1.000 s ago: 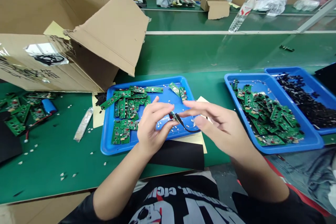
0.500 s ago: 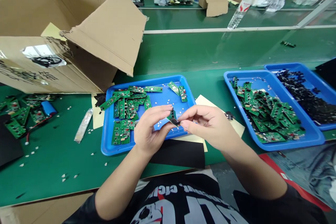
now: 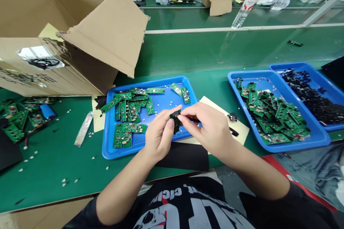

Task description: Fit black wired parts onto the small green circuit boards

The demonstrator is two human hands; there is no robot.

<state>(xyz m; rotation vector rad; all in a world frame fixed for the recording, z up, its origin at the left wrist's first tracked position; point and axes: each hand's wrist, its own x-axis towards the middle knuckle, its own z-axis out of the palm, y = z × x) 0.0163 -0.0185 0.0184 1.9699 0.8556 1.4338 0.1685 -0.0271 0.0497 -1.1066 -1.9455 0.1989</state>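
Between thumb and fingers, my left hand [image 3: 160, 134] grips a small green circuit board [image 3: 176, 125] upright above the front right of a blue tray [image 3: 104, 150]. My right hand [image 3: 208, 125] pinches a small black part [image 3: 175, 113] against the board's upper end. Part of that piece is hidden by my fingertips. Several green circuit boards [image 3: 130, 128] lie in the tray, mostly at its left side, with two near its back right corner. Below my right hand is a pale yellow sheet [image 3: 243, 132] bearing small black pieces [image 3: 233, 117].
A blue tray heaped with circuit boards [image 3: 276, 114] stands at right, beside another tray of black parts [image 3: 311, 93]. A large open cardboard box [image 3: 102, 28] fills the back left. A plastic bottle [image 3: 245, 7] leans by the shelf edge. Loose boards [image 3: 20, 118] lie at far left.
My left hand has turned the board more upright, its face now toward me. My right fingers have moved up and left with the black part to the board's upper end.
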